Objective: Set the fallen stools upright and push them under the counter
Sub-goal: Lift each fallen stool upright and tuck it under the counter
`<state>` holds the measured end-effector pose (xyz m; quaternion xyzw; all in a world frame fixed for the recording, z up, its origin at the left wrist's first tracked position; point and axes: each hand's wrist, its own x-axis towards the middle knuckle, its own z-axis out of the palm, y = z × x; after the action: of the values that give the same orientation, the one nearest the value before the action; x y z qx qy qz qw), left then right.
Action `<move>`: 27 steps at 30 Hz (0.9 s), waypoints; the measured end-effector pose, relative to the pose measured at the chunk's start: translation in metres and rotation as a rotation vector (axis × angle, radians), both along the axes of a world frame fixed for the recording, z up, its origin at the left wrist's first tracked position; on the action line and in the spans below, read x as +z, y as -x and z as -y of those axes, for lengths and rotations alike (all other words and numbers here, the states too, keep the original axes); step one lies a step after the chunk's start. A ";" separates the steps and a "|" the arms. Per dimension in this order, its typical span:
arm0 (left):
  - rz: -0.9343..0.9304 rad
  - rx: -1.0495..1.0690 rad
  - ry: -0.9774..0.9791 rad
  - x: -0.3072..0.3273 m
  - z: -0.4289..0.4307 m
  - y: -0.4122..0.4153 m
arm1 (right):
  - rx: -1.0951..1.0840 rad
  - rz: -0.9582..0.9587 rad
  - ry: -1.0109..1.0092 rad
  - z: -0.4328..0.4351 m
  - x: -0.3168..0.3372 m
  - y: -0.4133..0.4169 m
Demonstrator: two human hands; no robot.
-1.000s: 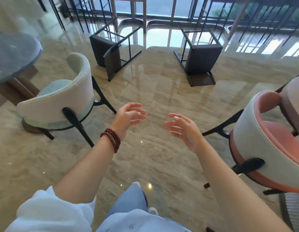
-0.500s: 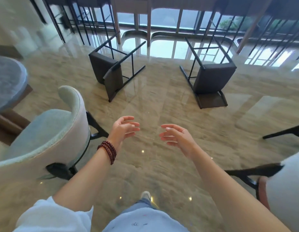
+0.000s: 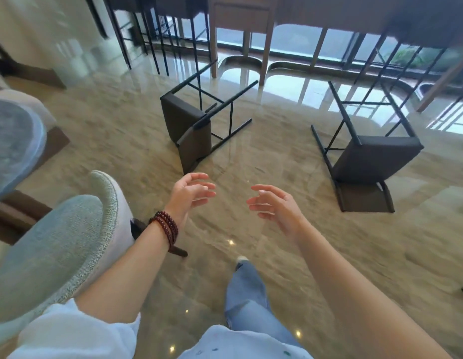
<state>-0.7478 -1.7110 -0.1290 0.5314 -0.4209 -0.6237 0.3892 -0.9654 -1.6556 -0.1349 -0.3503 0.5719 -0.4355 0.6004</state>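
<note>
Grip: our left hand [image 3: 191, 193] and right hand [image 3: 274, 206] are both empty, fingers spread and loosely curled, held out above the floor.
Stools: both lie on their sides ahead of us, untouched. The left stool [image 3: 185, 123] is near our left hand and the right stool [image 3: 375, 159] is well apart from it.
Counter: the wooden counter [image 3: 240, 14] stands beyond them.
Slip risk: we judge the thin metal legs may skid on the polished floor [image 3: 303, 255] as we tip a stool up.
Snag risk: legs could catch the counter's posts when pushed in.
Crowding: the armchair [image 3: 56, 250] sits just beside our left arm.
</note>
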 end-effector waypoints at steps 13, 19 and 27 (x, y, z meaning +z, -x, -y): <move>0.014 0.253 -0.053 -0.008 0.216 0.023 | 0.221 -0.019 -0.029 0.277 0.004 0.028; -0.052 0.323 -0.071 -0.020 0.302 0.002 | 0.340 -0.062 -0.041 0.382 -0.002 -0.010; -0.110 0.401 -0.164 -0.071 0.449 -0.055 | 0.392 -0.124 -0.067 0.544 -0.033 -0.083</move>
<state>-0.6930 -2.1596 -0.1997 0.5995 -0.2328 -0.5940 0.4833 -0.8828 -2.1996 -0.1679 -0.4607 0.5428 -0.2687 0.6487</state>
